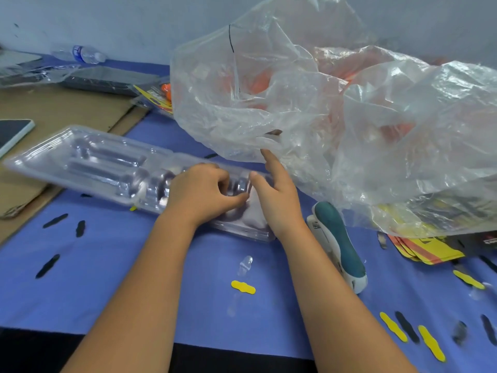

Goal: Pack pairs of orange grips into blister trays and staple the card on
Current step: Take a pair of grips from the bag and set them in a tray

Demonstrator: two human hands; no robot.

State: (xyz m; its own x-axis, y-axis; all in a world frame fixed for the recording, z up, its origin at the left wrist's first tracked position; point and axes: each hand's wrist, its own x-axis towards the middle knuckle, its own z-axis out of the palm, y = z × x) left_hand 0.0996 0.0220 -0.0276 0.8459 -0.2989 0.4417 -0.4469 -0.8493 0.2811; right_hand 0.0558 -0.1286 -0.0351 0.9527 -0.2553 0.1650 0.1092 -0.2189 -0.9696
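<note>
Clear moulded plastic blister trays (80, 157), stacked on blue table (134, 265): left hand (204, 192) pinches near end, right hand (277, 195) rests there, fingers loose, holding nothing. Step judged: separating 1 tray. Next: orange grips (269, 79) from crinkled clear bag (349, 130) behind trays

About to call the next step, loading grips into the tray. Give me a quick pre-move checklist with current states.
1. Blister tray flat on the table: ok.
2. Tray cavities free of grips: ok at the far end; near end hidden by the hands.
3. Left hand steadying the tray: ok.
4. Right hand free to reach: ok, fingers holding nothing.
5. Orange grips within reach in the plastic bag: ok.
6. Stapler and cards at hand: ok.
</note>
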